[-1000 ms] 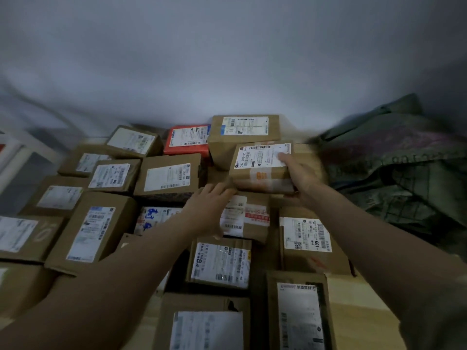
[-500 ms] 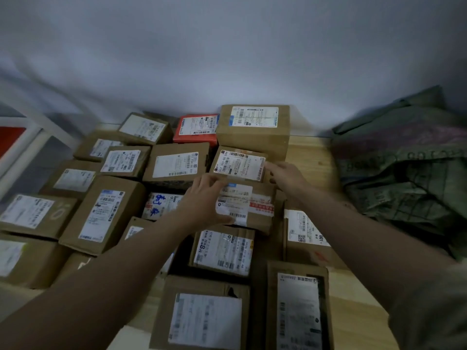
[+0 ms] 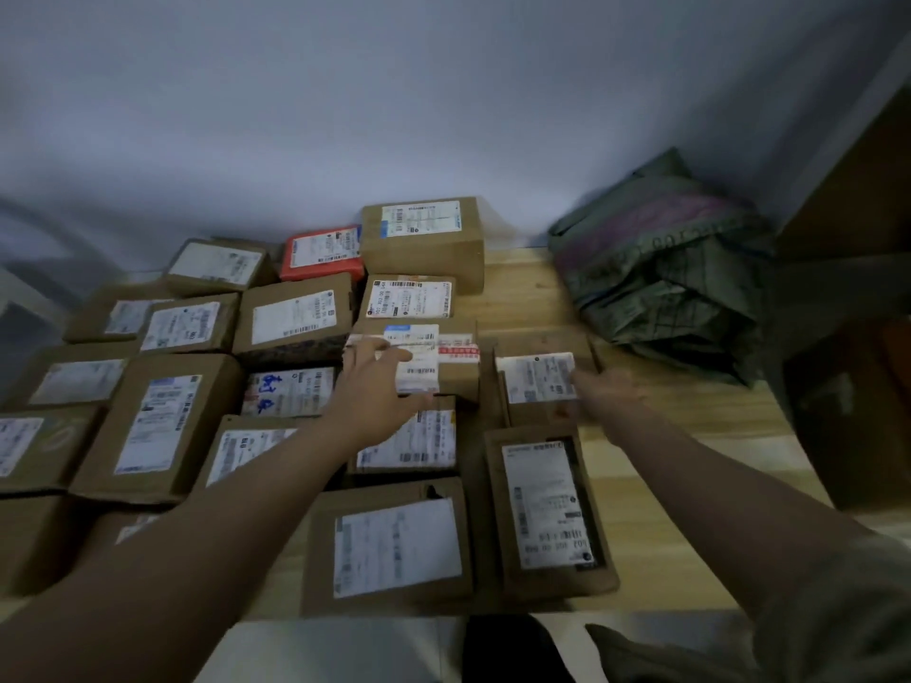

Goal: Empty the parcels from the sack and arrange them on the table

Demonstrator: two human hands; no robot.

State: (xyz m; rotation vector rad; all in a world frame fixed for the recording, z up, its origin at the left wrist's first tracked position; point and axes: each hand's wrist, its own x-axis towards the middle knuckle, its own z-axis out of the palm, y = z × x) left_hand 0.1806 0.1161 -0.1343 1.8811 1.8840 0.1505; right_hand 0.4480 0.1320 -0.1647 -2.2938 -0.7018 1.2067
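**Parcels laid out across the worktop, sack slumped at the far right**

Nearest the camera, seen: two flat cardboard parcels side by side on the pale wooden worktop (image 3: 690, 465), a wide front parcel (image 3: 389, 544) with a big white label and a long narrow parcel (image 3: 547, 510) just to its right, label running lengthwise.

Further in, reached over the rows: the left hand (image 3: 374, 391), fingers straight, laid flat on the label of a taped parcel (image 3: 443, 357) carrying a red-and-white strip; left grip released, pressing rather than clasping. Beside it, blurred: the right hand (image 3: 606, 391), at the right edge of a small labelled parcel (image 3: 537, 382) lying just right of the taped one. Whether the right grip was clenched on that box or only touching it: cannot tell, too smeared.

To the left, packed close in rows: more brown boxes, among them a big tilted parcel (image 3: 157, 426) and one with blue handwriting (image 3: 288, 391) on its label.

Beyond the hands: a flat labelled box (image 3: 409, 298), then a tall carton (image 3: 424, 239) against the wall, with a red parcel (image 3: 323, 251) touching its left side.

At the far right of the worktop, well apart from the rows: the green woven sack (image 3: 660, 268), crumpled and sagging, mouth and contents not visible.
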